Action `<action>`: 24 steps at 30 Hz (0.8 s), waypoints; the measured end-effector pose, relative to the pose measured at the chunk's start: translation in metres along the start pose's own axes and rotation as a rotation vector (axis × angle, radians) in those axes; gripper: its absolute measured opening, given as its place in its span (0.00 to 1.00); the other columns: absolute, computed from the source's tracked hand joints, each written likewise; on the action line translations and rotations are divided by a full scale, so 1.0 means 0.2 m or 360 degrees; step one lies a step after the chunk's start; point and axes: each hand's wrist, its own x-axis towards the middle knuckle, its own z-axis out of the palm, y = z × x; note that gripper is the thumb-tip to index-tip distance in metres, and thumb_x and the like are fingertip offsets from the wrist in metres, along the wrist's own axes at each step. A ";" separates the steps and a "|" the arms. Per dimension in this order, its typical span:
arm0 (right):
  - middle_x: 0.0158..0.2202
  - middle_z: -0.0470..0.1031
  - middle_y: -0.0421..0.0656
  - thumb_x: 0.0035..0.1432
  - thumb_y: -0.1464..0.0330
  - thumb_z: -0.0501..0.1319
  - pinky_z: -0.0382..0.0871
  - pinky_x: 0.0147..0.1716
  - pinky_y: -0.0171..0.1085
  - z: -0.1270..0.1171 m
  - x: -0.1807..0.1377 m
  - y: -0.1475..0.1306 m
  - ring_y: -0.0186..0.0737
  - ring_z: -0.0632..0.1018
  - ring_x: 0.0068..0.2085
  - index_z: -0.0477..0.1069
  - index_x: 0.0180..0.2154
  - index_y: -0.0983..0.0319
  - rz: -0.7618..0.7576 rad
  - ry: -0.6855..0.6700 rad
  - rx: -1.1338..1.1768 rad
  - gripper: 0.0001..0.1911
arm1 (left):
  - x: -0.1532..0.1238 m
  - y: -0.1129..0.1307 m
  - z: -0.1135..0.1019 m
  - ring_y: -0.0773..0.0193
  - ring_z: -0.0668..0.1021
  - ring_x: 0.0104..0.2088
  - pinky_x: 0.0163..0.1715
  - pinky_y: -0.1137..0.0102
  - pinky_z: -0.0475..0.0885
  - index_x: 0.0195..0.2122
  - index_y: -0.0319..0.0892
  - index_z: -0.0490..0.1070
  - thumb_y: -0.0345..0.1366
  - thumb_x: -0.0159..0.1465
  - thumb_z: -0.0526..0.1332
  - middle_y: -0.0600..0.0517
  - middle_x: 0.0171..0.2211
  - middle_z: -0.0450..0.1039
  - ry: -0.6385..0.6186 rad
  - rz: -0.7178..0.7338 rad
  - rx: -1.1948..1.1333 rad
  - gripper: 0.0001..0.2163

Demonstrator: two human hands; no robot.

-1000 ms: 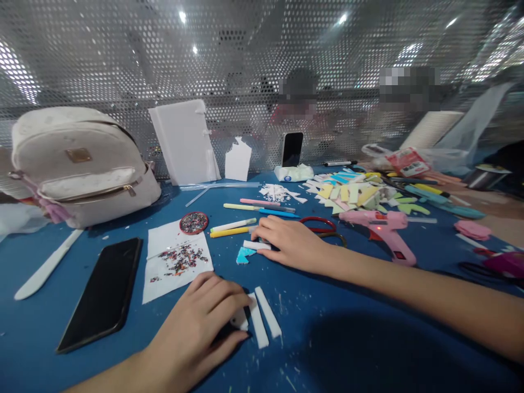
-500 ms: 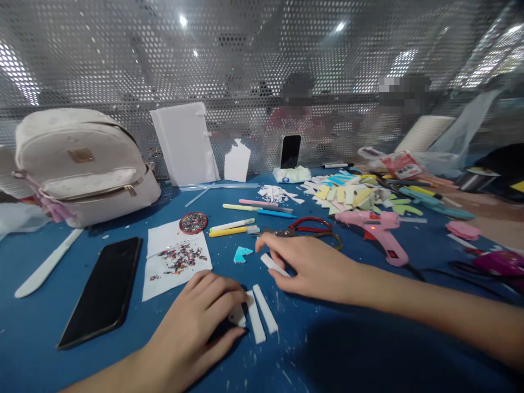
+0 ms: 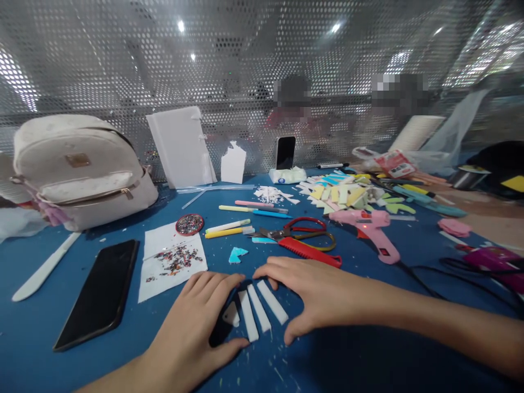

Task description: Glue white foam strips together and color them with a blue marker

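Three white strips [image 3: 259, 308], perhaps foam board, lie side by side on the blue table in front of me, fanned slightly apart. Just left of them is a small white piece [image 3: 231, 314] with a rounded edge, partly shaded by my left hand [image 3: 196, 322]. That hand rests on the table with thumb and fingers apart, curved around the left side of the strips. From the other side my right hand [image 3: 315, 289] arches open beside the rightmost strip, thumb and fingers spread. Behind it lie a red-handled cutter [image 3: 313, 252] and red-handled scissors [image 3: 305, 229]. A small blue scrap [image 3: 237, 255] sits beyond the strips.
A pink glue gun [image 3: 370, 226] lies to the right, its cord trailing. Coloured scraps [image 3: 344, 192] are heaped behind it. To the left are a black phone [image 3: 98, 295], a paper sheet with dark bits [image 3: 153, 237], a white plastic knife [image 3: 47, 267] and a backpack [image 3: 82, 174].
My right hand has let go of a white strip, now lying beside the other two. It moved nearer, uncovering the red cutter. My left hand's fingers have opened away from the small white piece.
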 end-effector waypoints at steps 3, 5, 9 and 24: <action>0.50 0.73 0.44 0.47 0.61 0.76 0.69 0.46 0.40 0.01 0.01 0.01 0.51 0.75 0.51 0.68 0.59 0.58 -0.0013 -0.0024 0.0091 0.38 | 0.03 0.03 0.00 0.50 0.73 0.53 0.52 0.55 0.69 0.66 0.54 0.49 0.38 0.58 0.74 0.51 0.55 0.71 -0.0028 0.0006 0.0029 0.41; 0.49 0.72 0.44 0.50 0.63 0.75 0.69 0.45 0.40 0.02 0.01 0.01 0.51 0.76 0.50 0.70 0.57 0.59 0.0005 0.0006 0.0106 0.34 | 0.04 0.05 0.00 0.48 0.73 0.53 0.53 0.53 0.69 0.65 0.54 0.48 0.38 0.57 0.75 0.50 0.56 0.70 -0.0046 0.0004 0.0048 0.43; 0.49 0.71 0.45 0.51 0.64 0.75 0.69 0.46 0.42 0.04 0.04 0.01 0.51 0.75 0.50 0.71 0.55 0.60 0.0008 0.0067 0.0093 0.30 | 0.06 0.06 0.01 0.47 0.72 0.53 0.53 0.51 0.69 0.65 0.53 0.47 0.35 0.56 0.75 0.49 0.56 0.70 -0.0056 -0.0021 0.0059 0.44; 0.49 0.70 0.48 0.54 0.58 0.74 0.71 0.46 0.48 0.11 0.05 -0.03 0.52 0.74 0.49 0.70 0.51 0.64 -0.0017 0.0121 -0.0014 0.28 | 0.09 0.07 0.01 0.51 0.74 0.50 0.50 0.54 0.70 0.65 0.52 0.46 0.30 0.58 0.70 0.48 0.54 0.71 -0.0037 0.0045 -0.0004 0.40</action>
